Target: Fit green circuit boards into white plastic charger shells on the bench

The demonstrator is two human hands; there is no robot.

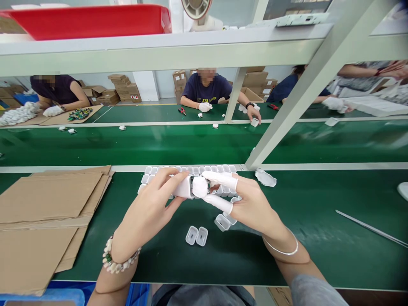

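My left hand (153, 204) is closed around a small white plastic block (184, 187), held above the green mat. My right hand (245, 202), with white finger cots on several fingers, pinches a small round white piece (200, 187) against the end of that block. Just beyond both hands lies a row of small white plastic shells (191, 170). Two empty clear-white shells (196, 236) lie side by side on the mat below my hands, and another shell (222, 222) sits under my right palm.
Flattened cardboard sheets (47, 212) cover the mat at left. A thin metal rod (371, 228) lies at right, a clear plastic piece (266, 178) beside a slanted frame post (296, 102). Across the green conveyor (159, 144), other people work at a far bench. A red bin (92, 21) sits overhead.
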